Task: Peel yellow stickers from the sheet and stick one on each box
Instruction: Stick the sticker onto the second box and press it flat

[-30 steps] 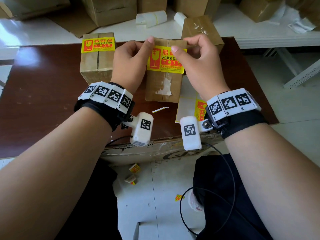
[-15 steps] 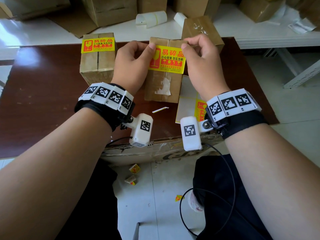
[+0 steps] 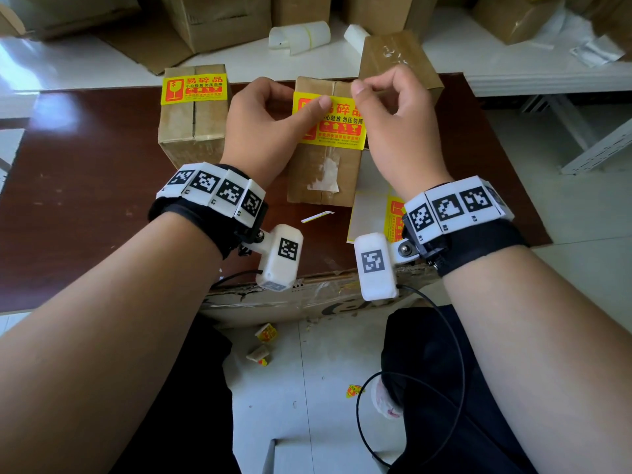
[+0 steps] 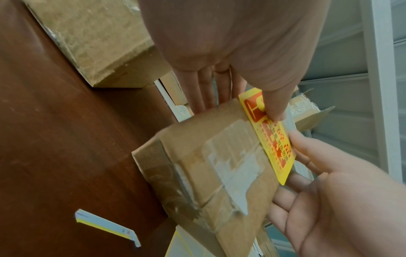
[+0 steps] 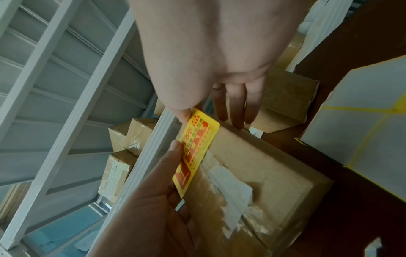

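A yellow sticker (image 3: pixel 337 130) with red print lies over the top of the middle cardboard box (image 3: pixel 321 176) on the brown table. My left hand (image 3: pixel 273 124) holds its left part, thumb on the printed face. My right hand (image 3: pixel 393 111) pinches its top right corner. In the left wrist view the sticker (image 4: pixel 274 139) stands partly lifted off the box (image 4: pixel 208 165). From the right wrist it (image 5: pixel 195 153) shows the same over that box (image 5: pixel 252 173). The left box (image 3: pixel 193 131) carries a sticker (image 3: pixel 195 88). The sticker sheet (image 3: pixel 367 206) lies under my right wrist.
A third, bare box (image 3: pixel 396 53) stands behind the middle one at the table's far edge. A thin backing strip (image 3: pixel 316 216) lies on the table (image 3: pixel 85 200) near the middle box. More cardboard boxes and a white roll (image 3: pixel 301 35) sit on the white surface behind.
My left thumb has slid down and to the right onto the sticker's printed face. My right fingers have shifted to its top right corner. The sticker has barely moved.
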